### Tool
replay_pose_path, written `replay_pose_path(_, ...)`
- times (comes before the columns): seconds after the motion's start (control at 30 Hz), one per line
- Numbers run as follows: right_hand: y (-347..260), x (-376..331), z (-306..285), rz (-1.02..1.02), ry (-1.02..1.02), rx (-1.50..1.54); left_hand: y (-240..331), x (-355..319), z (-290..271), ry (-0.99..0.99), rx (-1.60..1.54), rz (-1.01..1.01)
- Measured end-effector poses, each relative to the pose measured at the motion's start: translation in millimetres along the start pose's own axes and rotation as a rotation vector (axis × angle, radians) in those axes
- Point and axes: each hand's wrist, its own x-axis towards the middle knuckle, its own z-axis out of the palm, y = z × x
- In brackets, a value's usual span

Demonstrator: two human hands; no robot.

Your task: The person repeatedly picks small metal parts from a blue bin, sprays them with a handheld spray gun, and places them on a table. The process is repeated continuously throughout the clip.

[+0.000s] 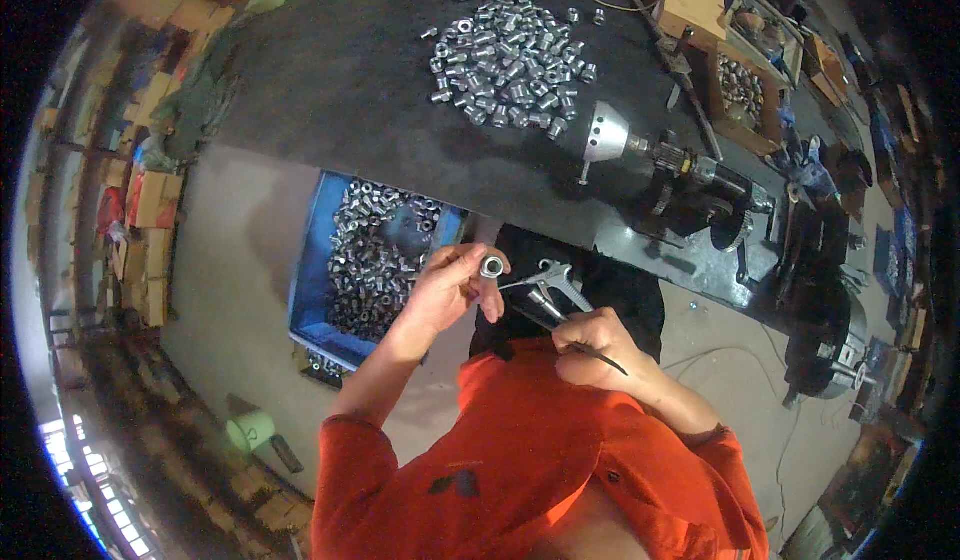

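Centre frame: left hand's (447, 288) grip is pinching a metal fitting (491, 268), probably keeping its bore exposed; right hand's (600, 344) is clasping a silver tool (546, 304).

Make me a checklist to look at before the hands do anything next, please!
1. Left hand holds a metal fitting: ok.
2. Fitting's open end shows: ok.
3. Right hand grips the silver tool: ok.
4. Tool touches the fitting: cannot tell.
5. Hands covered: not ok, both are bare.
6. Blue bin holds loose fittings: ok, lots.
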Motion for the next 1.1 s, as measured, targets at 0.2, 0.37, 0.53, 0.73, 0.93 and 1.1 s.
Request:
replay_pose_path(0.2,4.6,-1.9,3.2,0.006,-0.02,0.03,-12.4,-2.3,3.4,0.002,-0.207,-0.001)
replay_pose_path(0.37,3.2,-1.9,2.1,0.014,-0.02,0.028,-11.5,-1.9,3.8,0.061,-0.115,0.037)
replay_pose_path(0.53,0.3,-1.5,-1.1,-0.011,-0.009,0.005,-6.1,-2.8,5.4,0.102,0.031,0.089)
replay_pose_path(0.73,-5.7,2.0,-0.7,-0.026,-0.028,-0.071,3.3,-6.3,15.8,0.05,0.348,0.06)
replay_pose_path(0.93,-0.8,-0.2,8.2,-0.05,-0.015,-0.123,3.4,-5.5,16.9,-0.018,0.58,0.043)
replay_pose_path(1.1,6.3,1.5,10.1,-0.02,-0.029,0.135,2.5,-3.8,18.2,-0.054,0.525,0.062)
